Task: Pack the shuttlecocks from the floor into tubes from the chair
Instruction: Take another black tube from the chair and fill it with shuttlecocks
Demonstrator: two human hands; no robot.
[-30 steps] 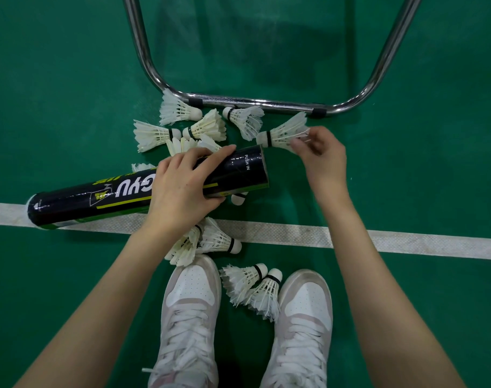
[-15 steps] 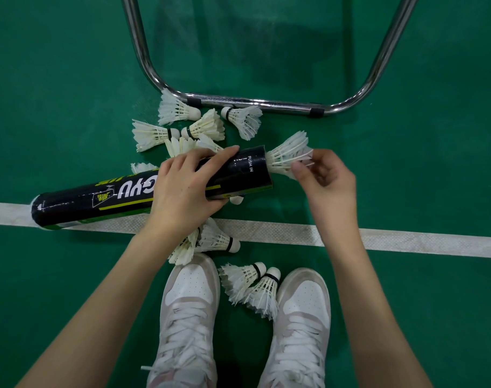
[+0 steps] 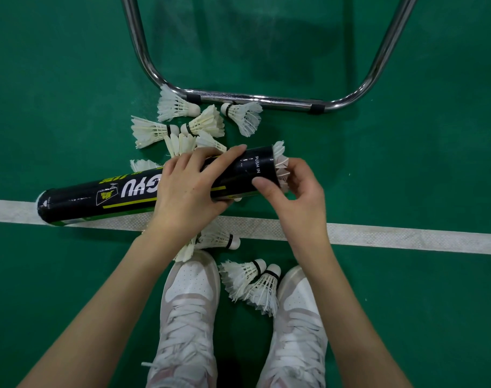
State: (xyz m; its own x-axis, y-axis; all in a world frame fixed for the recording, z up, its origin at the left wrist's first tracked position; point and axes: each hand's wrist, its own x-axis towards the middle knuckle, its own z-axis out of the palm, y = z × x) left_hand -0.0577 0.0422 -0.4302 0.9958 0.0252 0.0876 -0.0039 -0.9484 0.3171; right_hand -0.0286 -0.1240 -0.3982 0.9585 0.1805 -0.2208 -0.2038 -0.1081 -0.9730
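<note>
A shuttlecock (image 3: pixel 281 166) is seen half-sunk in the open mouth of a black tube (image 3: pixel 121 196) at frame centre, gripped around its middle by the left hand (image 3: pixel 188 191), while the right hand (image 3: pixel 294 197) is curled round the feathered end.

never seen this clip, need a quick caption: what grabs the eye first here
The long black cardboard tube lies across the middle, gripped by the left hand, while the right hand pushes a white feather shuttlecock into its open end. More loose white shuttlecocks lie on the green court floor beside a chrome chair frame.
</note>
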